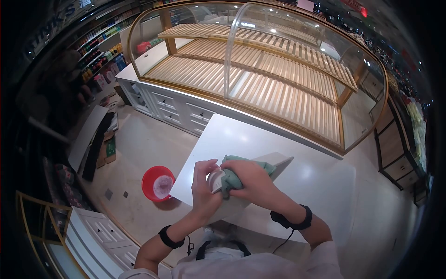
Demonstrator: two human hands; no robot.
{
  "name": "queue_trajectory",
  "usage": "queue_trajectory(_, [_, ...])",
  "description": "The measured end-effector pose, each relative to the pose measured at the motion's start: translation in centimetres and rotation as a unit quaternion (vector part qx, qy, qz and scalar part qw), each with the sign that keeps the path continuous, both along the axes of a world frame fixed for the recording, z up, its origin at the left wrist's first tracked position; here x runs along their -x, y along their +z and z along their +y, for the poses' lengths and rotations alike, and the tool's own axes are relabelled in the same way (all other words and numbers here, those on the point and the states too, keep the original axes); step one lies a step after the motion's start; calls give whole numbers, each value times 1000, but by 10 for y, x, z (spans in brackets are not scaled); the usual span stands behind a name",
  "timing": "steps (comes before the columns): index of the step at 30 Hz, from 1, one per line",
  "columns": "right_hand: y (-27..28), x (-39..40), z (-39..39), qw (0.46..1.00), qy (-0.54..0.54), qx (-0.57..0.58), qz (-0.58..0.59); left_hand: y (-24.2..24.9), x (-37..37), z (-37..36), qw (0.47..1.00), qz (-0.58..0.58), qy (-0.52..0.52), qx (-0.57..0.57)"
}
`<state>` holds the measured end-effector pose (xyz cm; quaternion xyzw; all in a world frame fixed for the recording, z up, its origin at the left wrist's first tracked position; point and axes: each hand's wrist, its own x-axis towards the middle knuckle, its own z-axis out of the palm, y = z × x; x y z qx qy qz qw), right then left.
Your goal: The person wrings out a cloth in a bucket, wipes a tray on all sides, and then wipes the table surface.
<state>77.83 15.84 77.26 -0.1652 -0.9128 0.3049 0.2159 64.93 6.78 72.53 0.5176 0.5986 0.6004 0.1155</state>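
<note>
Over the white table point(206, 139), my left hand point(204, 186) curls around a white rounded object point(214, 179), whose kind I cannot make out because fingers and cloth cover most of it. My right hand point(253, 181) is closed on a green cloth point(231, 182) and presses it against the right side of that object. Part of the cloth spreads out behind the right hand, over a pale slanted panel point(281, 163). Both wrists wear black bands.
A curved glass display case point(278, 69) with slatted wooden shelves stands beyond the table. On the floor at left sits a red bucket point(147, 182) with foamy liquid. Boards and cardboard point(109, 146) lie farther left. White drawers point(109, 232) stand at lower left.
</note>
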Motion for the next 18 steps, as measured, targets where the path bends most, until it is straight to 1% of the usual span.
queue_trajectory(1, [-3, 1, -3, 1000, -13, -12, -3, -3, 0, -1, 1000, 17, 4, -9])
queue_trajectory(4, [-18, 11, -6, 992, -31, -115, 30, -6, 1, -3, 1000, 6, 8, -15])
queue_trajectory(7, [-34, 15, -2, 979, -26, -174, 98, -7, 2, -6, 999, 20, 25, -34])
queue_trajectory(10, [-36, 13, 3, 976, 9, -191, 105, -8, 2, -9, 998, 19, 30, -48])
queue_trajectory(13, [-42, 4, 12, 980, 4, -170, 107, -6, 7, -10, 998, 43, 19, -49])
queue_trajectory(15, [-61, -11, 31, 976, -29, -186, 111, -7, 14, -17, 996, 56, 22, -66])
queue_trajectory(18, [-72, -29, 48, 970, -59, -208, 112, -7, 20, -24, 993, 83, 21, -78])
